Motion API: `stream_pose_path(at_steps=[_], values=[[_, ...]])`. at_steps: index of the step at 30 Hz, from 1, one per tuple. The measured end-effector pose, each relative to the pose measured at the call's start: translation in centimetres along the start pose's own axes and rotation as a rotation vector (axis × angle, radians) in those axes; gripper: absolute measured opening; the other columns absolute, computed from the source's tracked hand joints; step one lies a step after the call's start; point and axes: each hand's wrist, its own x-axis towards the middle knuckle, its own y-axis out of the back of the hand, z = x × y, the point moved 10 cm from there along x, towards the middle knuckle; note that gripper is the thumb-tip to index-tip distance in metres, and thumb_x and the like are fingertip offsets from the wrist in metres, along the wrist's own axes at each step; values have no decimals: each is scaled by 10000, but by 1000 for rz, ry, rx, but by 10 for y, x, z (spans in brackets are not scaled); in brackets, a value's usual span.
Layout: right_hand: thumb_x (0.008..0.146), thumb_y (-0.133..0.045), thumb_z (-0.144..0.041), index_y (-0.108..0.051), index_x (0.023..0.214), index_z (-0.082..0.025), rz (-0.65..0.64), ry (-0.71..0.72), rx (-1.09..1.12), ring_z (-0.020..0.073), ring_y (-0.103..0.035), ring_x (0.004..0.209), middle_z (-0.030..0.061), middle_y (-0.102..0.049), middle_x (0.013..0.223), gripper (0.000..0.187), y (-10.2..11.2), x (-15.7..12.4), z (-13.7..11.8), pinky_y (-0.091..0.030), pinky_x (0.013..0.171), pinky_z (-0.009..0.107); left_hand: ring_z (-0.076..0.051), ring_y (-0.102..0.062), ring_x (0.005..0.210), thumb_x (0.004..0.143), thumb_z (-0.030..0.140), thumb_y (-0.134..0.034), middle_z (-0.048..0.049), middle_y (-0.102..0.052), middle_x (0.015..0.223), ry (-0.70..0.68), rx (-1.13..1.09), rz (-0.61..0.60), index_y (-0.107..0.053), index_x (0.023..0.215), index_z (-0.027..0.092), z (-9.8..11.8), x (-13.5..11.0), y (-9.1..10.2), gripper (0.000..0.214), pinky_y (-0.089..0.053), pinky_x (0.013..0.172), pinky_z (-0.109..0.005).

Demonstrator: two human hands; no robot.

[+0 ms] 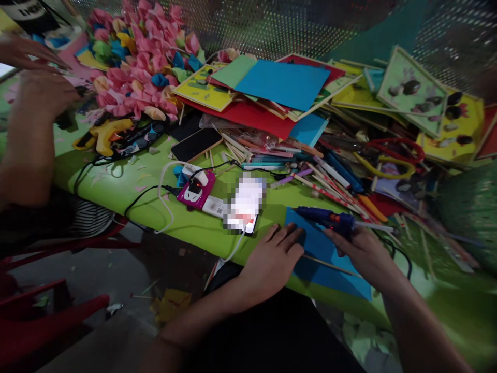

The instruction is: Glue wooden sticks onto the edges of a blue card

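Observation:
My left hand (274, 255) lies flat with fingers stretched out, pressing the left edge of a blue paper sheet (324, 259) on the green table (202, 230). A thin wooden stick (330, 266) lies across the sheet. My right hand (359, 249) is wrapped round the handle of a blue glue gun (324, 217), whose nozzle points left over the top of the sheet.
A phone (245, 204) charges beside a pink plug adapter (196, 190); another phone (196, 143) lies behind. Paper flowers (135, 62), coloured sheets (281, 83), sticks, scissors (392, 155) and a yellow glue gun (106, 133) crowd the table. Another person's hands (41, 88) work at left. Red chair (46, 311) below.

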Motion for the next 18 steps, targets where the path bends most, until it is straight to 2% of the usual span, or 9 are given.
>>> stream_pose_path(at_steps=[5, 10, 18], values=[[853, -603, -711, -579, 611, -255, 11, -30, 3, 199, -550, 481, 17, -577, 514, 516, 4, -2, 7, -428, 486, 341, -261, -365, 1525, 1054, 213, -436, -59, -506, 1579, -1, 5, 11, -638, 1141, 178, 0, -1, 0, 223, -312, 1268, -483], [861, -592, -708, -601, 620, -257, 11, -1, 2, 197, -539, 459, 16, -579, 496, 511, 1, 0, -2, -421, 482, 345, -261, -357, 1530, 1054, 223, -441, -61, -502, 1583, -8, 14, 13, -643, 1125, 177, 0, -1, 0, 219, -297, 1276, -491], [864, -556, -741, -526, 528, -259, 30, -5, -82, 184, -503, 454, 17, -528, 470, 589, 10, -8, 5, -405, 479, 338, -257, -357, 1531, 1059, 213, -425, -59, -508, 1576, -8, 14, 6, -637, 1141, 177, 0, 1, 0, 230, -304, 1271, -480]])
